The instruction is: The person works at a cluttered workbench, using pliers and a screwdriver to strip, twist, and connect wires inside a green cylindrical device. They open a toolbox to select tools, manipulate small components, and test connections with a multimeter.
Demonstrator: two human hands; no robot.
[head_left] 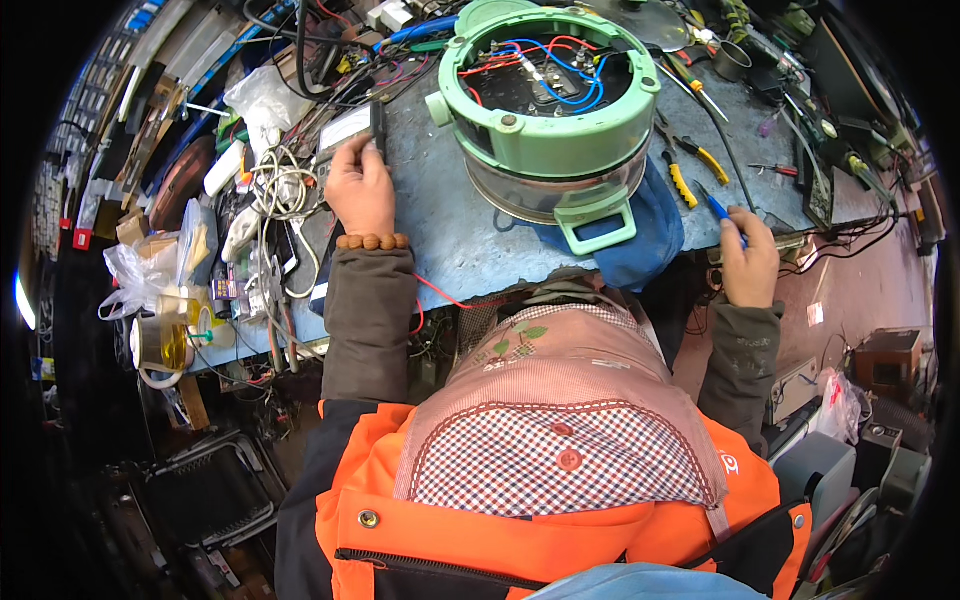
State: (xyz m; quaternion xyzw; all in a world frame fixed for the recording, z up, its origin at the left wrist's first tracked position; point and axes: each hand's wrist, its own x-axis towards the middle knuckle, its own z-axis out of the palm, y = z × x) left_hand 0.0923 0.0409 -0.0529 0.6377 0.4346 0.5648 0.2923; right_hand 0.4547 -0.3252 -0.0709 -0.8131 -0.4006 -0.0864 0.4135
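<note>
Workbench (432, 215), right grip (750, 258) around tool (716, 207)

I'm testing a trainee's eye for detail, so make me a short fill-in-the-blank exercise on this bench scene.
1. Brown ____ ring the wrist of the left hand.
2. The blue tool is in the ____ hand.
3. Inside the green appliance, blue wires run near ____ ones.
4. The pliers have black and ____ handles.

Missing words: beads; right; red; yellow.
</note>
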